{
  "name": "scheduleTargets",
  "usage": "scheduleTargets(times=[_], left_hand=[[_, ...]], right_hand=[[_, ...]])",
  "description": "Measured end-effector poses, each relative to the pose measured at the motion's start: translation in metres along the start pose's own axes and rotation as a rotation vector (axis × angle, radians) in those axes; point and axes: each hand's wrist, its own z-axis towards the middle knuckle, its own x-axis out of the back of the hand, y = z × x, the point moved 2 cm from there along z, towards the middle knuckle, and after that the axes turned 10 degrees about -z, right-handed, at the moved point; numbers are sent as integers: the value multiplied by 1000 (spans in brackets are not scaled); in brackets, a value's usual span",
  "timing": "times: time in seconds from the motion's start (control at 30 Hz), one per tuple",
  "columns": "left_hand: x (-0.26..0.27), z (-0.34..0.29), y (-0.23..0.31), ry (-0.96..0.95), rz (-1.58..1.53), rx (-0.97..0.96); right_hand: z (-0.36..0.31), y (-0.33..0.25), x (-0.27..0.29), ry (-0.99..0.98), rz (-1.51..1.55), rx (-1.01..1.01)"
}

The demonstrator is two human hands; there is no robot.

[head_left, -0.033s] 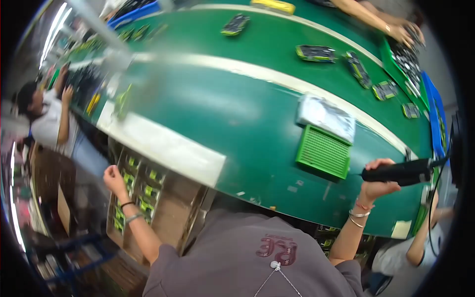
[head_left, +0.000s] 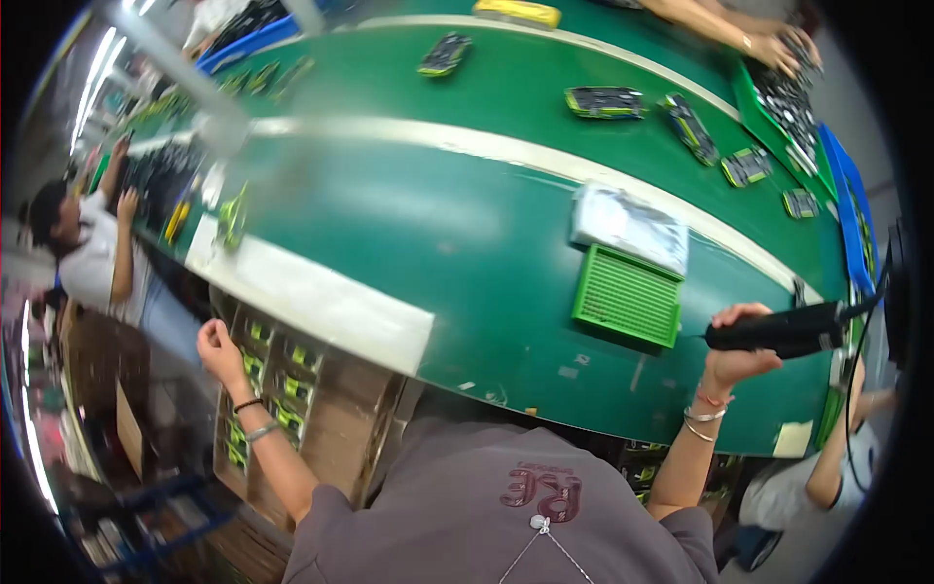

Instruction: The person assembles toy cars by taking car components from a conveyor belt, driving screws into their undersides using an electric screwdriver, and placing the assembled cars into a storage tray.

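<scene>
In my right hand (head_left: 739, 362) is a black electric screwdriver (head_left: 778, 334), gripped above the right part of the bench, its thin tip toward the left. A green perforated tray (head_left: 628, 297) lies just left of the tip, with a clear plastic bag (head_left: 632, 229) holding something pale against its far side. Out at the left, my left hand (head_left: 219, 352) is raised over a cardboard box (head_left: 345, 399) of small green-and-black parts (head_left: 292, 387). Its fingers are drawn together in a pinch; whatever may be between them is too small to make out.
The green bench (head_left: 438, 234) carries a white sheet (head_left: 311, 292) at its left. Beyond a pale strip lie several green-and-black devices (head_left: 605, 102) and a yellow object (head_left: 518, 13). Another person's hands (head_left: 778, 54) work over a green bin (head_left: 793, 122). A person (head_left: 92, 243) sits left.
The whole view has shifted slightly, so the bench and its contents appear a little farther left. Both hands keep about the same pose, with the screwdriver still in my right hand.
</scene>
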Motion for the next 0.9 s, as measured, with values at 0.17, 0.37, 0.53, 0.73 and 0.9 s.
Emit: scheduleTargets(times=[0.17,0.37,0.53,0.73,0.9], left_hand=[[-135,-9,245,-481,-420,-399],[-298,-96,416,-926,-557,-1067],[-419,-150,464,-1073,-402,-1052],[-442,-168,459,-1124,-213,-962],[-379,-168,458,-1053,-673,-1132]], right_hand=[[-7,-7,-4,18,-38,14],[-7,-14,-7,5,-78,15],[-6,-11,-8,-19,-63,20],[-7,-11,-9,-21,-50,-22],[-9,-14,-6,8,-83,-16]])
